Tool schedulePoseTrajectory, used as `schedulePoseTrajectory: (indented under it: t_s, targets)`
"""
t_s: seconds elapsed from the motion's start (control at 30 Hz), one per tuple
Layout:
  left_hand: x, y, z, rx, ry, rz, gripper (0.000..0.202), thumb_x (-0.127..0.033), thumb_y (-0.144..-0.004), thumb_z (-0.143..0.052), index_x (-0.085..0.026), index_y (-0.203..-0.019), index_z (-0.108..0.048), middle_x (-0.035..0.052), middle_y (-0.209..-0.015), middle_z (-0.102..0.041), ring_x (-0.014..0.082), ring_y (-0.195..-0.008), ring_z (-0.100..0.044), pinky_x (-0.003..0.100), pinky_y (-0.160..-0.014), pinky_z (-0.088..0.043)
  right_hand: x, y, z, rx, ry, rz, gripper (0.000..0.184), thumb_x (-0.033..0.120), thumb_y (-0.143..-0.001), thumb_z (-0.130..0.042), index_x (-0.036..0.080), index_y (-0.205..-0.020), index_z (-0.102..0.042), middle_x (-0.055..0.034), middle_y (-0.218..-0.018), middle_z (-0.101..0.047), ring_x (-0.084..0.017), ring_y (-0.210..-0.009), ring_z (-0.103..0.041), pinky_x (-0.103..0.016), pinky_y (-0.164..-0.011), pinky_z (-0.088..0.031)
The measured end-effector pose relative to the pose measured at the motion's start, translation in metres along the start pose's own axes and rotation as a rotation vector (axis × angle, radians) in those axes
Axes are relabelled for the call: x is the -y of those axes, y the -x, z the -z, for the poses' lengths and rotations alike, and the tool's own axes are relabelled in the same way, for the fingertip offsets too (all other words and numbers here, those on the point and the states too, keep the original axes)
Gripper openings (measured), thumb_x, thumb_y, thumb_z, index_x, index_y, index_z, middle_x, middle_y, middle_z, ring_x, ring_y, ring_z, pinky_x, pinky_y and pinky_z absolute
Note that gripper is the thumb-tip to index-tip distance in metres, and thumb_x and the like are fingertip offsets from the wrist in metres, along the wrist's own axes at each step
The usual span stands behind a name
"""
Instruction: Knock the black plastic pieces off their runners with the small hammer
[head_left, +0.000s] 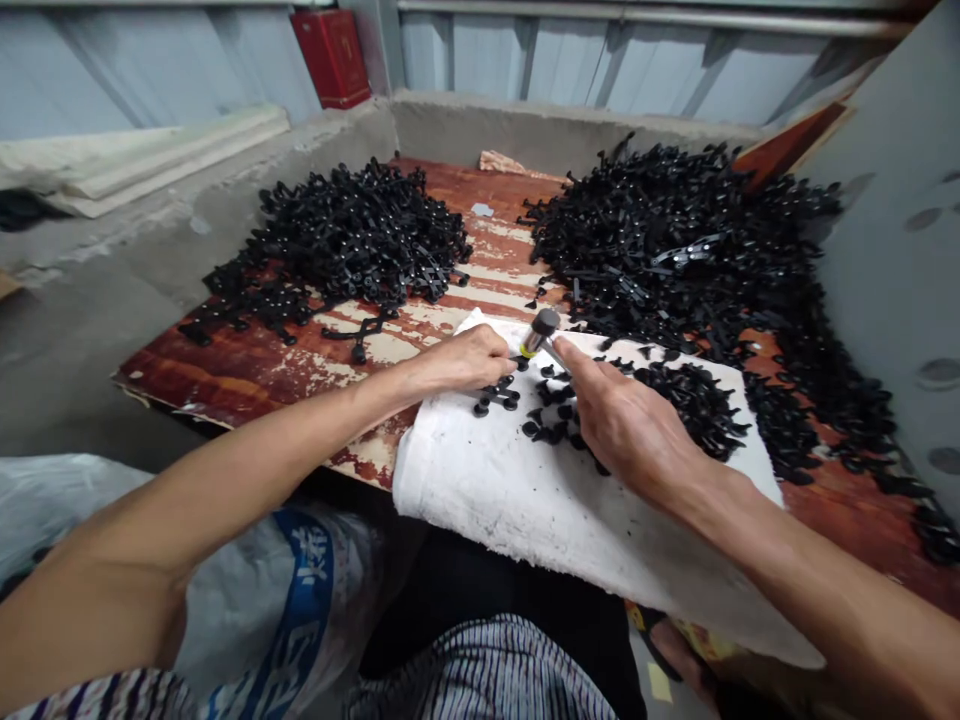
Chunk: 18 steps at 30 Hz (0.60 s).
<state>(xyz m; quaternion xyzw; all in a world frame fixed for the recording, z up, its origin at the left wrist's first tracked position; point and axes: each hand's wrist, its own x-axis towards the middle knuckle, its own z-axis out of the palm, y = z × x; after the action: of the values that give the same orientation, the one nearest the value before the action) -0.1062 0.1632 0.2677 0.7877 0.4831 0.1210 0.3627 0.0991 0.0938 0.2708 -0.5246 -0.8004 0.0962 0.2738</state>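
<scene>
My right hand [626, 415] is closed round the handle of a small mallet [541, 332] with a dark cap and a metal body with a yellow-green band. The mallet's head is beside the fingertips of my left hand [476, 358]. That hand is closed in a pinch on a small black part [499, 396], whose round ends poke out below the fingers; the rest is hidden. Both hands are over a white cloth [495, 490]. On the cloth, near my right hand, lie loose black round-headed pieces [551, 425] and a denser heap of them [694, 400].
A large heap of black linked parts [352, 235] lies on the left of the worn red-brown board [382, 350]. Another heap [667, 240] fills the right side and trails toward the grey panel [900, 250]. A red box [332, 58] stands behind; a white bag [247, 600] is below left.
</scene>
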Motion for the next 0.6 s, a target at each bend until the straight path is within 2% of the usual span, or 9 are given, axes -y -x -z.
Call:
schedulePoseTrajectory:
  t_s: [0.07,0.13,0.2,0.3,0.37,0.43,0.53,0.6]
  targets:
    - [0.001,0.001,0.002,-0.003,-0.007,-0.012,0.030,-0.020,-0.075,-0.053,-0.018,-0.048,-0.040,-0.0046,-0.049,-0.035,0.0083,-0.047,-0.031,0.027,-0.049,-0.019,0.002,-0.006,0.005,0.053,-0.003,-0.013,0.044,0.022,-0.086,-0.043,0.017,-0.126,-0.060,-0.0015,-0.059,-0.057,-0.014,-0.046,-0.045,-0.026,-0.045,-0.037]
    - [-0.003,0.004,0.004,0.026,0.008,-0.048,0.029,-0.021,-0.076,-0.053,-0.018,-0.050,-0.042,-0.0046,-0.050,-0.037,0.0080,-0.048,-0.032,0.026,-0.049,-0.019,0.005,-0.012,0.011,0.032,-0.055,-0.071,0.040,0.025,-0.088,-0.042,0.016,-0.122,-0.061,0.0020,-0.054,-0.050,-0.011,-0.042,-0.040,-0.024,-0.042,-0.032]
    - [-0.012,0.009,0.005,0.077,0.034,-0.121,0.028,-0.021,-0.077,-0.052,-0.017,-0.051,-0.044,-0.0045,-0.051,-0.038,0.0077,-0.048,-0.032,0.026,-0.049,-0.020,0.010,-0.018,0.014,0.049,-0.224,-0.166,0.034,0.030,-0.088,-0.046,0.014,-0.114,-0.062,0.0044,-0.053,-0.045,-0.009,-0.040,-0.037,-0.022,-0.039,-0.029]
    - [-0.028,0.021,0.004,0.168,0.058,-0.248,0.022,-0.019,-0.078,-0.050,-0.016,-0.056,-0.049,-0.0046,-0.053,-0.040,0.0076,-0.049,-0.032,0.025,-0.050,-0.022,0.018,-0.019,0.010,0.231,-0.576,-0.347,0.024,0.038,-0.083,-0.057,0.016,-0.092,-0.059,0.0070,-0.048,-0.043,-0.008,-0.036,-0.036,-0.020,-0.033,-0.027]
    - [-0.033,0.031,0.002,0.195,0.035,-0.281,0.021,-0.021,-0.081,-0.049,-0.017,-0.061,-0.053,-0.0043,-0.054,-0.042,0.0083,-0.050,-0.033,0.025,-0.052,-0.024,0.022,-0.014,0.006,0.293,-0.760,-0.454,0.022,0.039,-0.079,-0.062,0.019,-0.082,-0.053,0.0081,-0.046,-0.044,-0.007,-0.033,-0.034,-0.019,-0.030,-0.026]
    - [-0.035,0.042,0.001,0.082,-0.029,-0.245,0.020,-0.030,-0.084,-0.051,-0.017,-0.070,-0.058,-0.0026,-0.061,-0.048,0.0107,-0.056,-0.040,0.025,-0.055,-0.028,0.025,-0.006,0.003,0.248,-0.883,-0.521,0.022,0.036,-0.077,-0.064,0.021,-0.078,-0.049,0.0094,-0.045,-0.043,-0.006,-0.032,-0.033,-0.018,-0.029,-0.027]
    - [-0.033,0.060,0.000,-0.230,-0.131,-0.106,0.028,-0.045,-0.084,-0.053,-0.018,-0.090,-0.059,0.0021,-0.080,-0.059,0.0159,-0.072,-0.050,0.027,-0.064,-0.034,0.029,0.005,0.003,0.107,-0.969,-0.581,0.023,0.032,-0.074,-0.066,0.022,-0.079,-0.047,0.0109,-0.045,-0.041,-0.006,-0.033,-0.035,-0.016,-0.028,-0.026]
    - [-0.033,0.071,-0.001,-0.297,-0.166,0.012,0.031,-0.047,-0.087,-0.048,-0.018,-0.094,-0.057,0.0028,-0.081,-0.059,0.0171,-0.072,-0.051,0.028,-0.065,-0.034,0.030,0.011,0.004,0.037,-0.977,-0.606,0.023,0.031,-0.073,-0.067,0.022,-0.079,-0.046,0.0112,-0.046,-0.041,-0.006,-0.032,-0.035,-0.016,-0.028,-0.027]
